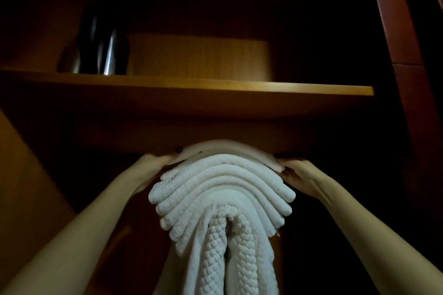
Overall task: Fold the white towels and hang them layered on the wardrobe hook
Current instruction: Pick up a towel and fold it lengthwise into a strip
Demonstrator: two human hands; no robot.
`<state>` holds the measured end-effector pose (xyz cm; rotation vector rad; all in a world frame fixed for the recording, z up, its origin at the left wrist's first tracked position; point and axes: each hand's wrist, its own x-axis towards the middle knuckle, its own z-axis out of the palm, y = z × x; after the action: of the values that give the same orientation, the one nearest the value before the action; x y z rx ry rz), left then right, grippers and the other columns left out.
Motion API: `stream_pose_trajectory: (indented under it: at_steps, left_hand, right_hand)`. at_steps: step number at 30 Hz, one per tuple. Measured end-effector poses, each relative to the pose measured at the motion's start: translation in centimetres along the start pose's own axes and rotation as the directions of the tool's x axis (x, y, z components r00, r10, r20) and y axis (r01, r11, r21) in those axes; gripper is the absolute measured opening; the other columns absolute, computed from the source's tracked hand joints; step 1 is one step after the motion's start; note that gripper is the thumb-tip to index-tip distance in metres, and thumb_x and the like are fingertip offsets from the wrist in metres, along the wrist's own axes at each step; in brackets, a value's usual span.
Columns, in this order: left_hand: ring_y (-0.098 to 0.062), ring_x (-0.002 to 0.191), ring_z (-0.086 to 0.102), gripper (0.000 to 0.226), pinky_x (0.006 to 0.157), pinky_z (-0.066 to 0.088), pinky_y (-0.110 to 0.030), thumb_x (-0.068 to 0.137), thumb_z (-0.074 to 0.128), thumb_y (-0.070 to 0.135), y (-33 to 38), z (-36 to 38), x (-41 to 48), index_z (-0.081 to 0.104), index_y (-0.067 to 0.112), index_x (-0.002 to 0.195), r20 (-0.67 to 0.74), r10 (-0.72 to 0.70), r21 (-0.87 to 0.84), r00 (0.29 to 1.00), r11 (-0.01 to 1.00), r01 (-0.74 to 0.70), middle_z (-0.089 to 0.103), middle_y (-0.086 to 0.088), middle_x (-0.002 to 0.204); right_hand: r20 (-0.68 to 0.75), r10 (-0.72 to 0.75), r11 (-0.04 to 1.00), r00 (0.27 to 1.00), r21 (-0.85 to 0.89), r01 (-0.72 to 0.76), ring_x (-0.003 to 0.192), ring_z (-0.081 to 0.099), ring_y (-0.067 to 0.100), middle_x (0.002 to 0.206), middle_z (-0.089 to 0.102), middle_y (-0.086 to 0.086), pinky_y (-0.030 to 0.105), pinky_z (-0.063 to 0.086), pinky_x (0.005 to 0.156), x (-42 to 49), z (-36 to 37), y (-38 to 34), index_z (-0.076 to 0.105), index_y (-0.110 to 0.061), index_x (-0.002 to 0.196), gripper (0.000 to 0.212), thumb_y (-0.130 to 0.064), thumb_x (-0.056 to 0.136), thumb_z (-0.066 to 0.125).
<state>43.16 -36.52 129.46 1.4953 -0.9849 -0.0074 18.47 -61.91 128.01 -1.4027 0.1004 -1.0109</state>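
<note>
Several folded white towels point(223, 196) hang draped one over another in an arch just under a wooden shelf inside the wardrobe, their ends falling down the middle. A smoother white towel point(225, 148) lies as the top layer. My left hand point(153, 165) grips its left edge and my right hand point(297, 175) grips its right edge, both held up at the top of the stack. The hook is hidden by the towels; a small dark knob point(178, 150) shows beside the left edge.
The wooden shelf point(191, 86) runs across above the towels. On it stand a dark shiny object point(103, 50) at the left and a wooden box point(201, 57) beside it. A reddish wardrobe frame point(393, 19) rises at the right. The interior is dark.
</note>
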Motion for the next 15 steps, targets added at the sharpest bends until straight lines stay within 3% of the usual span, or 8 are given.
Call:
stream_pose_trajectory:
  at_steps: [1,3,5,6,9,11,12,15]
  left_hand:
    - [-0.021,0.100,0.065,0.046,0.069,0.053,-0.023,0.093,0.061,0.042,-0.2,-0.1,0.0,0.065,0.005,0.119,0.022,-0.013,0.048,1.000,0.999,0.012,0.068,-0.014,0.118]
    - [-0.019,0.096,0.066,0.053,0.082,0.053,-0.030,0.089,0.055,0.060,-0.3,-0.6,-0.3,0.070,0.013,0.109,0.042,-0.013,0.266,0.999,0.964,0.001,0.071,-0.009,0.109]
    - [-0.022,0.100,0.065,0.060,0.090,0.052,-0.035,0.089,0.047,0.067,0.1,-0.7,-0.5,0.069,0.017,0.114,0.003,0.074,0.485,0.997,0.872,-0.066,0.070,-0.008,0.109]
    - [-0.025,0.102,0.064,0.057,0.091,0.051,-0.036,0.091,0.046,0.065,0.5,-0.6,-0.7,0.068,0.020,0.119,-0.026,0.166,0.542,0.986,0.831,-0.126,0.069,-0.008,0.111]
    - [-0.025,0.087,0.065,0.046,0.076,0.051,-0.035,0.096,0.046,0.053,2.0,0.7,-0.9,0.070,0.017,0.110,0.052,0.368,0.500,0.929,0.795,-0.343,0.071,-0.010,0.098]
    - [-0.021,0.069,0.060,0.047,0.059,0.043,-0.030,0.099,0.042,0.052,2.8,2.2,-1.0,0.070,0.018,0.082,0.131,0.298,0.443,0.946,0.836,-0.325,0.066,-0.005,0.074]
    - [-0.017,0.070,0.059,0.048,0.059,0.040,-0.028,0.099,0.038,0.053,3.0,2.8,-0.9,0.066,0.021,0.075,0.158,0.243,0.437,0.957,0.852,-0.289,0.064,-0.001,0.073]
    - [-0.013,0.080,0.060,0.047,0.066,0.041,-0.028,0.099,0.036,0.055,3.1,3.5,-0.1,0.066,0.023,0.081,0.150,0.186,0.428,0.971,0.873,-0.233,0.066,-0.003,0.089]
  right_hand:
    - [-0.025,-0.004,0.998,1.000,-0.064,0.003,0.090,0.070,0.022,0.110,0.067,0.020,0.030,0.056,0.072,-0.2,0.1,0.1,0.065,0.005,0.111,0.020,-0.003,0.097,0.054]
    - [-0.091,-0.059,0.928,0.994,-0.372,0.021,0.093,0.067,0.026,0.110,0.067,0.019,0.034,0.054,0.079,-0.7,0.3,-0.3,0.066,0.001,0.110,0.026,-0.020,0.100,0.055]
    - [-0.179,-0.194,0.703,0.964,-0.711,0.010,0.099,0.065,0.030,0.112,0.068,0.017,0.034,0.050,0.084,-0.8,0.7,-1.8,0.069,-0.004,0.109,0.039,-0.039,0.098,0.055]
    - [-0.180,-0.289,0.607,0.940,-0.794,0.034,0.101,0.064,0.030,0.113,0.068,0.015,0.032,0.048,0.085,-1.0,1.3,-2.6,0.069,-0.005,0.112,0.044,-0.044,0.098,0.053]
    - [0.054,-0.414,0.459,0.909,-0.850,0.259,0.103,0.065,0.022,0.111,0.072,0.005,0.034,0.050,0.087,-1.9,4.8,-4.3,0.073,-0.014,0.111,0.041,-0.044,0.101,0.047]
    - [0.197,-0.300,0.394,0.933,-0.865,0.309,0.082,0.068,0.011,0.084,0.075,-0.005,0.035,0.052,0.073,-2.2,7.3,-4.2,0.074,-0.015,0.087,0.046,-0.045,0.102,0.043]
    - [0.229,-0.230,0.357,0.946,-0.884,0.301,0.068,0.063,0.006,0.068,0.069,-0.012,0.029,0.047,0.063,-2.3,8.3,-4.0,0.068,-0.018,0.073,0.051,-0.049,0.102,0.039]
    - [0.201,-0.142,0.343,0.969,-0.909,0.238,0.068,0.050,0.010,0.070,0.053,-0.006,0.027,0.036,0.065,-1.8,9.3,-2.9,0.055,-0.019,0.067,0.059,-0.060,0.100,0.028]
